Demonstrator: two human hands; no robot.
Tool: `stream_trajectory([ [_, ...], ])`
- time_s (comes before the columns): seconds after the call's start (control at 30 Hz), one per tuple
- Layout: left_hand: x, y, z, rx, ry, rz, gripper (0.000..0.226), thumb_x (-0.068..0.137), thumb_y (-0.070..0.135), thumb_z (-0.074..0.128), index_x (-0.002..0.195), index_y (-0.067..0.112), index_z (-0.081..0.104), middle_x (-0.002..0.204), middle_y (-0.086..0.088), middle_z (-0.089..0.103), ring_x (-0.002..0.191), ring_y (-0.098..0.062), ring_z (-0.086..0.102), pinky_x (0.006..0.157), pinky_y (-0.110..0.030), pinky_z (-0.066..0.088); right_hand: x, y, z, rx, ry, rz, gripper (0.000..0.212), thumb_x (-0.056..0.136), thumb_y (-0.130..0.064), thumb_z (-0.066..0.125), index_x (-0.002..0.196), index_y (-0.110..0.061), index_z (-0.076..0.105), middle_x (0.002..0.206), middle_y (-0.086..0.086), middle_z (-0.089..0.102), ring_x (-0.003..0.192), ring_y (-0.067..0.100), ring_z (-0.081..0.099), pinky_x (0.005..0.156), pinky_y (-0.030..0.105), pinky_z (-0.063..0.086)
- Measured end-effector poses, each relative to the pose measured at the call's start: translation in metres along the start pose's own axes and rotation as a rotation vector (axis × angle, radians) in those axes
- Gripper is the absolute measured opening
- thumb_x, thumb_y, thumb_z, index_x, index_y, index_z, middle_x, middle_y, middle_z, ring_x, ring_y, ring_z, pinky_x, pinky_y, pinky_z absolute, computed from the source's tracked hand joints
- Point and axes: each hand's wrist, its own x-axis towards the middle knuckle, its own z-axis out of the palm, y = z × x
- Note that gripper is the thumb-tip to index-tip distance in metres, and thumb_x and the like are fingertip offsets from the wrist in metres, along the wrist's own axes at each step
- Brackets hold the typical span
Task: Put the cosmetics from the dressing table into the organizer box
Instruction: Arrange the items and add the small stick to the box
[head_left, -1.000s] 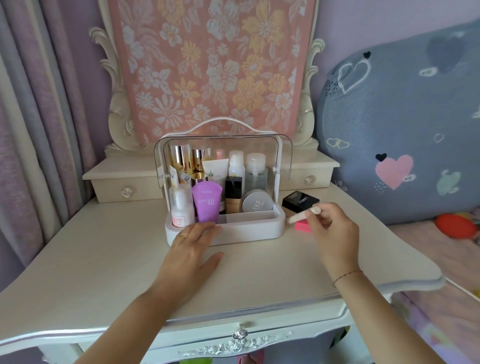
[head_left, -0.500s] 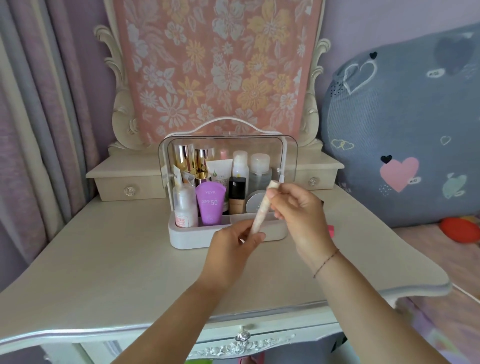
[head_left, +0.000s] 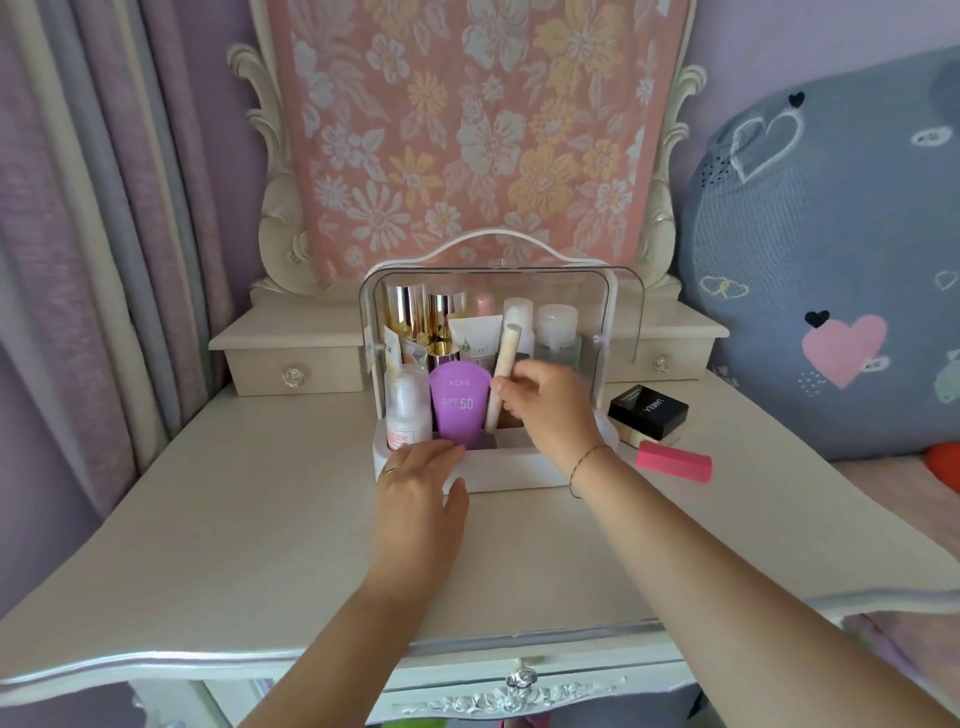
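Note:
The white organizer box (head_left: 511, 472) with a raised clear lid stands mid-table, holding several bottles and tubes, among them a purple SPF50 tube (head_left: 459, 405). My right hand (head_left: 550, 410) pinches a cream stick tube (head_left: 503, 371) that stands tilted in a front compartment beside the purple tube. My left hand (head_left: 415, 493) rests flat against the box's front left rim. A black compact (head_left: 648, 413) and a pink block (head_left: 674, 462) lie on the dressing table (head_left: 234, 519) to the right of the box.
Two small drawer units (head_left: 291, 358) flank the box at the back, below a mirror covered by floral cloth (head_left: 467, 130). Curtains hang at the left. A bed with a grey heart-print cushion (head_left: 831, 286) sits at the right.
My right hand carried the cream tube from the table's right side to the box and lowered it into a front compartment. My left hand returned to the box's front rim.

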Motion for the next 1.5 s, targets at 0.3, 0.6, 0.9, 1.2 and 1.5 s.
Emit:
stream_trajectory([
  [0.3, 0.001, 0.0, 0.001, -0.03, 0.03, -0.03, 0.034, 0.065, 0.004, 0.056, 0.095, 0.011, 0.071, 0.097, -0.003, 0.069, 0.09, -0.022, 0.056, 0.082, -0.024, 0.04, -0.001, 0.021, 0.015, -0.255, -0.136, -0.001, 0.019, 0.088, -0.023, 0.062, 0.094, -0.006, 0.067, 0.09, 0.009, 0.07, 0.085, 0.024, 0.064, 0.078, 0.039, 0.052],
  [0.6, 0.002, 0.001, 0.001, -0.013, 0.024, -0.035, 0.035, 0.063, 0.004, 0.057, 0.095, 0.01, 0.071, 0.096, -0.005, 0.069, 0.089, -0.026, 0.06, 0.083, -0.024, 0.037, -0.001, 0.025, 0.012, -0.213, -0.144, 0.001, 0.016, 0.085, -0.021, 0.067, 0.098, -0.013, 0.068, 0.093, 0.0, 0.07, 0.083, 0.013, 0.062, 0.082, 0.034, 0.053],
  [0.9, 0.002, -0.001, 0.003, -0.011, 0.015, -0.013, 0.038, 0.061, -0.006, 0.068, 0.096, 0.009, 0.071, 0.097, -0.005, 0.069, 0.09, -0.028, 0.06, 0.083, -0.029, 0.043, -0.001, 0.026, 0.011, -0.196, -0.145, -0.002, 0.018, 0.084, -0.021, 0.068, 0.1, -0.012, 0.068, 0.095, 0.002, 0.07, 0.083, 0.013, 0.061, 0.082, 0.031, 0.052],
  [1.2, 0.015, 0.015, -0.017, 0.049, 0.217, -0.078, 0.032, 0.081, 0.017, 0.069, 0.112, 0.016, 0.062, 0.079, -0.003, 0.06, 0.073, -0.026, 0.056, 0.06, -0.032, 0.044, 0.0, 0.028, 0.016, -0.215, -0.167, 0.017, 0.016, 0.084, -0.027, 0.067, 0.095, -0.016, 0.069, 0.083, -0.004, 0.067, 0.082, 0.017, 0.065, 0.079, 0.038, 0.054],
  [1.5, 0.068, 0.015, -0.032, 0.113, 0.058, -0.241, 0.031, 0.09, 0.045, 0.05, 0.114, 0.029, 0.06, 0.07, -0.002, 0.065, 0.07, -0.026, 0.061, 0.053, -0.028, 0.04, 0.0, 0.028, 0.015, -0.218, -0.174, 0.021, 0.014, 0.085, -0.029, 0.065, 0.092, -0.017, 0.069, 0.08, -0.004, 0.065, 0.083, 0.019, 0.064, 0.079, 0.039, 0.052],
])
